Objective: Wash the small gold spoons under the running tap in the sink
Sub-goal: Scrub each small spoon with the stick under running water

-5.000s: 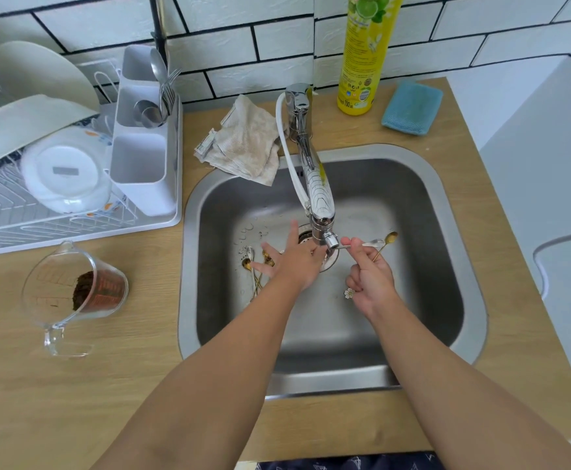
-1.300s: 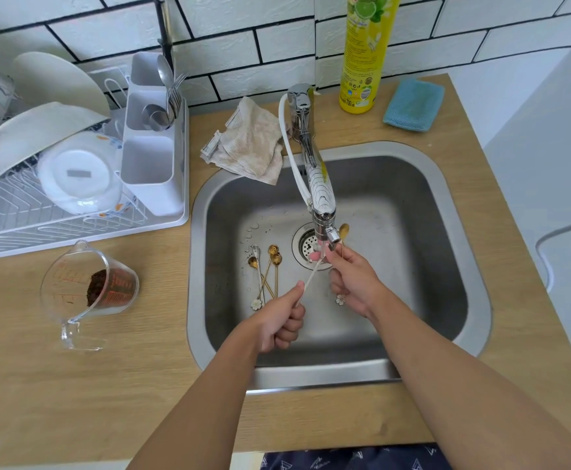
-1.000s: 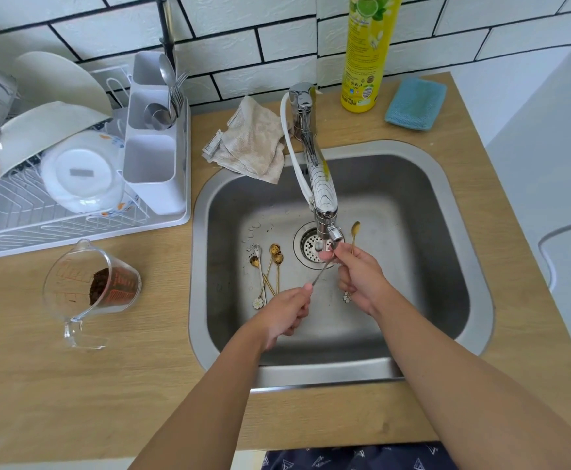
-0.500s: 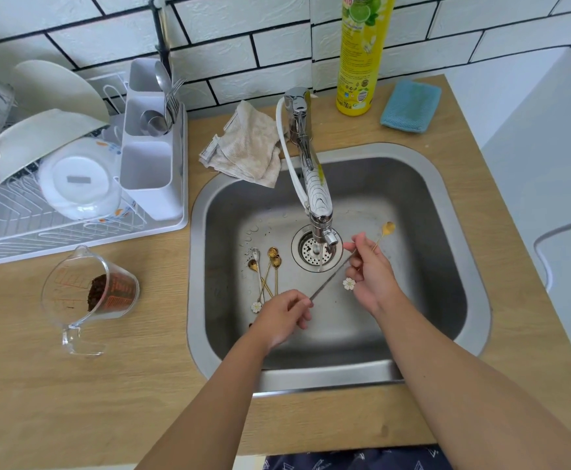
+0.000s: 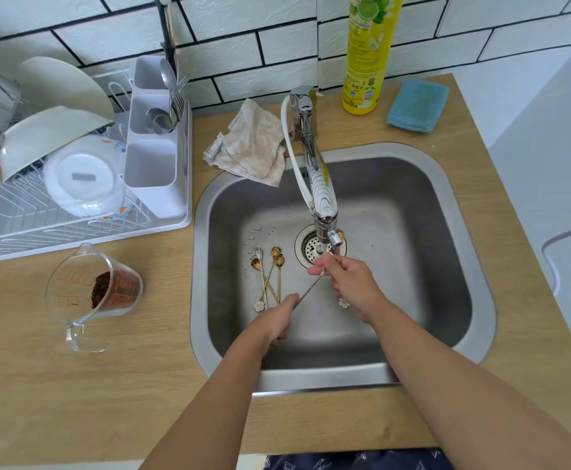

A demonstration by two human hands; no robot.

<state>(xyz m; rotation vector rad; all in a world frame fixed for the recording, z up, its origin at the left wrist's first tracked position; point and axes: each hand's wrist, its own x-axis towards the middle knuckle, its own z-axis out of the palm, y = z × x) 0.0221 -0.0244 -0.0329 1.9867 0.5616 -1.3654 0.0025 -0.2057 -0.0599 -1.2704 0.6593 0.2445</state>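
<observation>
A: What changed vs half a second back?
B: Right hand [image 5: 353, 286] came back in under the chrome tap [image 5: 321, 195]; it had swung right of it. Fingers pinched the bowl end of a thin silvery spoon [image 5: 308, 290], a flower-tipped one also tucked in that fist.
A: Left?
B: Left hand [image 5: 279, 322] clenched round the handle end, below-left of the tap.
A: Rest?
B: Small gold spoons [image 5: 270, 276] lay on the steel sink [image 5: 447, 212] floor, left of the tap. Probably rinsing resumed; those looked unwashed.
</observation>
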